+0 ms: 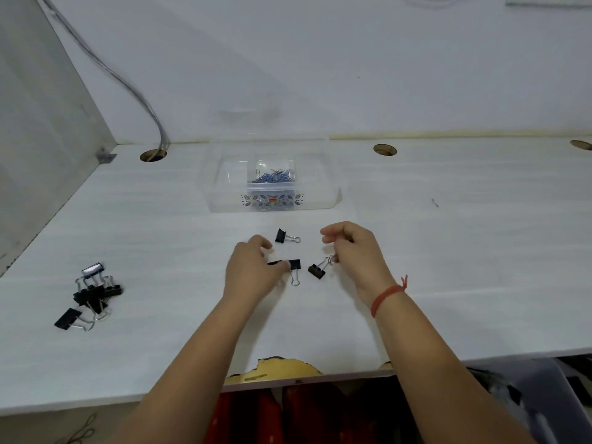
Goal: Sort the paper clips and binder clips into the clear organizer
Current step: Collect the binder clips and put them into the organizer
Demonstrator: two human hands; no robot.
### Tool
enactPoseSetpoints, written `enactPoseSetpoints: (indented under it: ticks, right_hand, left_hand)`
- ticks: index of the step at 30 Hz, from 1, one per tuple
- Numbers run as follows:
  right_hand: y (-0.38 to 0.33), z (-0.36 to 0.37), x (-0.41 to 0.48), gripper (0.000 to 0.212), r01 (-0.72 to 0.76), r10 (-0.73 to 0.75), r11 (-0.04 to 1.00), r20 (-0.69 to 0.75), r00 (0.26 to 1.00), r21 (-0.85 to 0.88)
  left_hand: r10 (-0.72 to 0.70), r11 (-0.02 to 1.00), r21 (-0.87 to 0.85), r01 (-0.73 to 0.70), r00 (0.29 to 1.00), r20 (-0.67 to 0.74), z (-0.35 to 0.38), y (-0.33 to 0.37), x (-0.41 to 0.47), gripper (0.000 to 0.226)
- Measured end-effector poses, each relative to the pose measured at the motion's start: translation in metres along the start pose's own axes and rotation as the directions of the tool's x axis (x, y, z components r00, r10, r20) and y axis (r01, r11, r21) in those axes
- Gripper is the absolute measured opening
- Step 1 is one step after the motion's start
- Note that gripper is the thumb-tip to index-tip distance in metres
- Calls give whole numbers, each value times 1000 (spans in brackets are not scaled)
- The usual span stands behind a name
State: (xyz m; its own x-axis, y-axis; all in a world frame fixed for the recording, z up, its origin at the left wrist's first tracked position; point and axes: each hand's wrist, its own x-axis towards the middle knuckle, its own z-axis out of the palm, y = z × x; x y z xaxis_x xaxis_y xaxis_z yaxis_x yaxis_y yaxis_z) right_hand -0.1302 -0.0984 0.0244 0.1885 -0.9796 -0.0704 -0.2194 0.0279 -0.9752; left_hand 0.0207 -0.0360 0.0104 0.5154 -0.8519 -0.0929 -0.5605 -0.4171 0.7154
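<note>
Left hand (pixel 253 270) pinches one binder clip (pixel 293 265), right hand (pixel 355 251) lifts another (pixel 317 270) by its wire handle; loose clip heap (pixel 91 294) at 9 o'clock on tabletop (pixel 448 251), clear organizer (pixel 272 177) contents indistinct.

Both bare forearms reach forward side by side, the left hand (pixel 253 270) palm-down with its fingers (pixel 278 266) curled low and pinched together, the right hand (pixel 355 251) raised a touch higher, knuckles up, its fingers bent inward in a loose pinch, a red thread band (pixel 386 294) around its wrist.
</note>
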Motion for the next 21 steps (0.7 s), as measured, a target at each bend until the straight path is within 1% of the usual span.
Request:
enactPoseSetpoints:
  ticks: [1,2,3,4,6,8,10,11,12,13,14,15,16,17,18,19,20,21]
  right_hand:
    - [4,1,-1,35,106,-98,961,45,994,-254]
    - [9,3,-3,33,208,-162,860,138,977,-466]
    - [16,5,-3,31,273,-169,757,226,959,-593]
    - [22,7,-3,29,298,-146,697,277,950,-653]
    - [27,11,-4,20,292,-122,675,287,950,-678]
    - [26,13,-5,16,314,-152,649,286,946,-693]
    - [27,14,-4,20,343,-201,629,280,939,-698]
    - [26,14,-4,23,333,-223,655,247,943,-679]
    - [23,15,-3,26,297,-224,716,195,955,-632]
    - [20,17,-1,28,226,-188,820,124,974,-525]
    - [15,18,0,29,104,-95,943,44,995,-317]
    - [10,18,3,30,-57,58,998,1,998,-22]
    - [7,16,7,30,-215,217,934,26,976,286]
    - [5,13,8,29,-337,330,768,115,937,545]
    - [4,9,9,29,-415,379,581,218,899,700]
    - [5,7,8,30,-452,385,452,289,876,769]
    - [5,7,8,33,-470,378,396,326,866,789]
    - [6,8,7,37,-482,385,403,334,861,778]
  left_hand:
    - [56,993,100,-58,998,26,4,1,3,30]
    - [96,984,148,-103,994,52,6,1,5,25]
    - [118,976,176,-128,991,69,6,1,8,17]
    - [119,971,200,-133,990,82,6,-1,10,12]
    - [111,959,254,-128,991,78,3,-5,12,11]
    - [122,951,280,-131,991,50,-1,-11,10,15]
    - [112,970,214,-116,993,30,-3,-16,4,15]
    - [88,990,111,-90,996,23,-5,-18,1,12]
    - [34,998,-53,-33,999,32,-7,-19,-2,12]
    - [-37,962,-268,52,997,61,-10,-17,-4,15]
    - [-117,860,-486,156,987,108,-13,-16,-4,17]
    - [-197,700,-664,264,965,175,-17,-12,-4,17]
    - [-258,507,-787,352,933,251,-21,-10,-4,16]
    - [-292,312,-855,414,898,328,-24,-8,-2,16]
    - [-302,159,-878,451,869,392,-26,-7,0,16]
    - [-297,61,-878,475,848,439,-27,-7,2,17]
    - [-291,7,-872,489,836,466,-27,-9,5,17]
    - [-287,-25,-867,498,827,483,-27,-9,7,17]
